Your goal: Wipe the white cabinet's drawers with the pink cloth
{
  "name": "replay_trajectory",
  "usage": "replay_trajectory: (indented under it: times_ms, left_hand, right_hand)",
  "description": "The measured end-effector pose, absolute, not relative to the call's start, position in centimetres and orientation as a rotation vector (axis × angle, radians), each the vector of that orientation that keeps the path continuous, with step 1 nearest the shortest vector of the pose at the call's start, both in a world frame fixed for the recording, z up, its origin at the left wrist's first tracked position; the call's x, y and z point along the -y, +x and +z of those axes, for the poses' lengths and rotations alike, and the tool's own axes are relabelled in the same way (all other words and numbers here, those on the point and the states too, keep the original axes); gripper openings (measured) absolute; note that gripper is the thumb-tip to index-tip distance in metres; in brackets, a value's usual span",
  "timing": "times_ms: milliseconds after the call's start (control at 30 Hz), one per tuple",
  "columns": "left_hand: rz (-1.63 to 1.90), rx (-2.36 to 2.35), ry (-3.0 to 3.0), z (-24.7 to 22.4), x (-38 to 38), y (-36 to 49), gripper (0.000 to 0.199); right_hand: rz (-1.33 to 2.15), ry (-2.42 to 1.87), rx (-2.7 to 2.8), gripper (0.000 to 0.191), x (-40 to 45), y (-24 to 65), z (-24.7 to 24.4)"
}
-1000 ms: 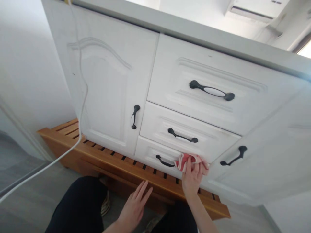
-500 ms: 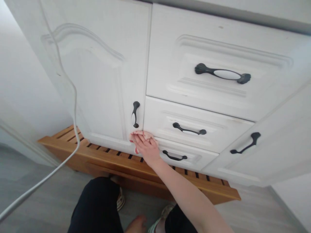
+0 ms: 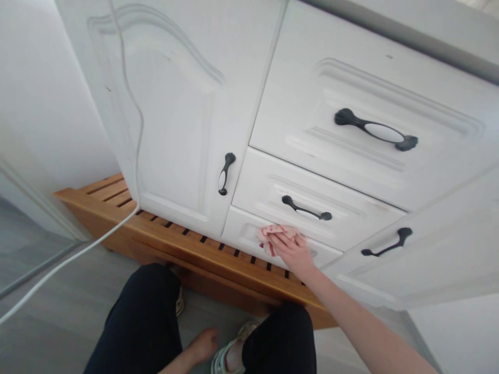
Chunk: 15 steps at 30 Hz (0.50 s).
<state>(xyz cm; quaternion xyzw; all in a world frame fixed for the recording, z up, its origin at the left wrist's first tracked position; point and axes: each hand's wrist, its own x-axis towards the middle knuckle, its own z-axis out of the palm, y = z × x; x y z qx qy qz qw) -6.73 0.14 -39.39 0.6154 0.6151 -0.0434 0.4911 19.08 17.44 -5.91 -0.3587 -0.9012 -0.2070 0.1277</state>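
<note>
My right hand (image 3: 292, 254) presses a pink and white cloth with red marks (image 3: 268, 239) against the front of the bottom drawer (image 3: 237, 224). Hand and cloth cover that drawer's handle. Low between my knees hangs my left hand (image 3: 205, 344), its fingers loosely curled, with nothing visible in them. Just above the cloth is the dark handle (image 3: 306, 209) of the middle drawer. The top drawer's handle (image 3: 376, 130) has a white inlay. To the left, the white cabinet door (image 3: 171, 130) carries an upright handle (image 3: 226, 174).
A slatted wooden bench (image 3: 171, 244) runs along the cabinet's foot, in front of my knees. A white cable (image 3: 139, 130) hangs down across the left door and over the bench. Another cabinet door with a dark handle (image 3: 388, 244) is on the right.
My right hand has moved right with the cloth, from the left door's lower corner onto the bottom drawer front. More of my left hand shows. The view has tilted.
</note>
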Motion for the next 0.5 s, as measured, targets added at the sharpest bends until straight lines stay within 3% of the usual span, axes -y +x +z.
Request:
replay_trajectory:
  times_ms: [100,233,367,500]
  left_hand:
    - [-0.103,-1.516,1.473,-39.4,-0.2,-7.0,0.033]
    - [-0.098,-1.514,1.46,-39.3,-0.2,-7.1,0.034]
    - [-0.073,-1.513,1.455,-38.8,-0.1,-7.1,0.034]
    - [-0.024,-1.503,1.437,-38.6,-0.2,-7.1,0.03]
  right_hand:
    - [-0.926,-1.037,2.607,0.044,-15.3,23.9,-6.1]
    - [-1.052,-1.226,2.536,0.045,-12.3,29.9,-7.3]
    - [-1.01,-1.33,2.533,0.049,-9.7,32.9,-9.1]
    - [-0.742,-1.293,2.585,0.058,-8.6,28.5,-9.5]
